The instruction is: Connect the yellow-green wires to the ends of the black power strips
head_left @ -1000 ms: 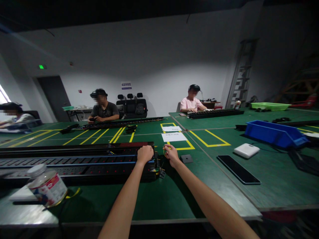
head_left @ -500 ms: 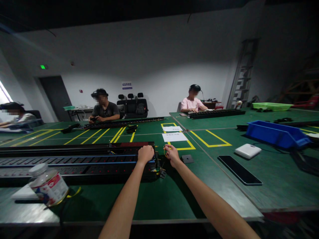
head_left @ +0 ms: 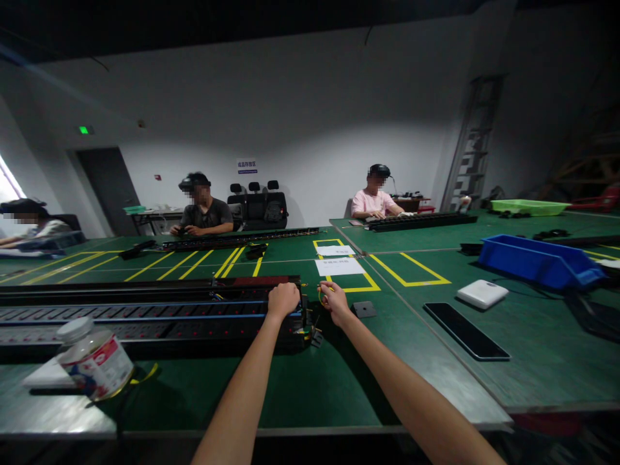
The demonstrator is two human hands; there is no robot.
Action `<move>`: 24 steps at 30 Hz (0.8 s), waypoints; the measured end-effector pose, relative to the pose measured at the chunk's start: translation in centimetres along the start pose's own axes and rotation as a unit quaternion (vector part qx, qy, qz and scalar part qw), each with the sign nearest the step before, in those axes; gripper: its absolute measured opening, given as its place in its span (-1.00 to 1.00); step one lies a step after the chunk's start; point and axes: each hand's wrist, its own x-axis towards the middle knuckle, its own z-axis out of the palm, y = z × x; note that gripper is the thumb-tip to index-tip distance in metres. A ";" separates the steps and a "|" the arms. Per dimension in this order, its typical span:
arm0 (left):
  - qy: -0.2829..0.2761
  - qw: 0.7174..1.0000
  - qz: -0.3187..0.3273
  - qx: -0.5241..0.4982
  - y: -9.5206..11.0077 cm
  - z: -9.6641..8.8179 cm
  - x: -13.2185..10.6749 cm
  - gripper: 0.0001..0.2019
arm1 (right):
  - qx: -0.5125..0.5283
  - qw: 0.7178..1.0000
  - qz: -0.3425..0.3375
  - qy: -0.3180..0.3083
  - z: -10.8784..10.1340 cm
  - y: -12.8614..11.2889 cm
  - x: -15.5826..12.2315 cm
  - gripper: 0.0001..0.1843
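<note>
Long black power strips [head_left: 184, 329] with rows of small red marks lie side by side at the left, reaching the table's middle. On their right end sits my left hand [head_left: 285, 299], fingers curled down over it, fingertips hidden. Just right of that end, my right hand [head_left: 335, 303] pinches a thin yellow wire [head_left: 320, 297], which loops below the fingers. Several short wires and a small grey part [head_left: 317, 338] stick out of the strips' end. Close by my right hand lies a small black plate [head_left: 364, 309] with a hole.
A clear jar [head_left: 97, 361] stands at the near left. To the right lie a phone [head_left: 465, 330], a white box [head_left: 482, 294] and a blue bin [head_left: 537, 261]. White paper labels [head_left: 339, 266] lie beyond my hands. Several co-workers sit across the green table [head_left: 402, 342].
My hands and the wire look unmoved. Across the table, the co-worker in the dark shirt has shifted slightly.
</note>
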 end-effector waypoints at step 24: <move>0.006 1.000 0.002 -0.003 -0.2 0.3 0.1 -0.56 | 0.011 1.000 0.008 -0.012 0.2 -0.4 -0.6 -0.75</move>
